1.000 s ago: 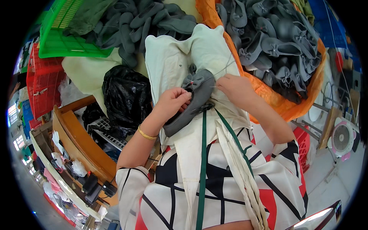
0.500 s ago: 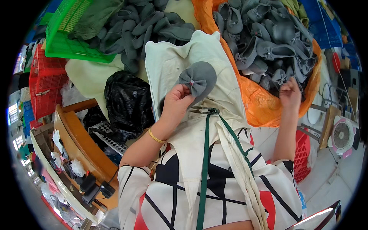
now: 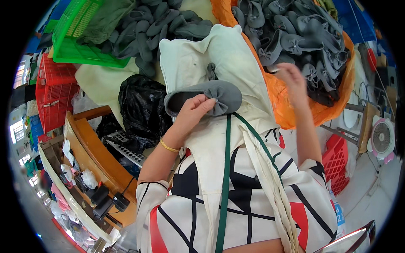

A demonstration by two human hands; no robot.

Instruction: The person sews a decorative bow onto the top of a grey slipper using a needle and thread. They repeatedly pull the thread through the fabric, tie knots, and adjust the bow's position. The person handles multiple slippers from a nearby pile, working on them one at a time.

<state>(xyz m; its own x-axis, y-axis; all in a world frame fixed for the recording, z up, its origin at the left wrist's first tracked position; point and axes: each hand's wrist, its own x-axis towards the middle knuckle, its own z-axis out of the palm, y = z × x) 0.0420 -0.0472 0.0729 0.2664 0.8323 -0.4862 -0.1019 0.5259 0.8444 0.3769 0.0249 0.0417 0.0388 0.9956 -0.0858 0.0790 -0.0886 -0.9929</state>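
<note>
A grey fabric slip-on shoe [image 3: 230,95] with a bow lies sideways over the white apron [image 3: 181,59] on my lap. My left hand [image 3: 195,109] is closed, thumb and fingers pinching the shoe beside its bow. Just beyond the shoe, a small dark grey piece [image 3: 211,71] rests on the apron; I cannot make out its kind. My right hand [image 3: 292,78] is raised at the near left edge of the orange sack [image 3: 287,111], its fingers smeared by motion. Many similar grey shoes [image 3: 297,42] fill that sack. A green strap [image 3: 226,168] runs down my front.
More grey shoes [image 3: 156,29] are heaped at the far left beside a green crate [image 3: 84,55]. A red crate [image 3: 55,92], a black plastic bag [image 3: 141,109] and a wooden drawer [image 3: 97,160] stand on the left. To the right are a fan [image 3: 382,137] and a red basket [image 3: 336,158].
The shoe has turned from tilted up to lying sideways, closer to me. My right hand has moved left and away from the shoes in the sack. The metal snips on the strap are now hidden.
</note>
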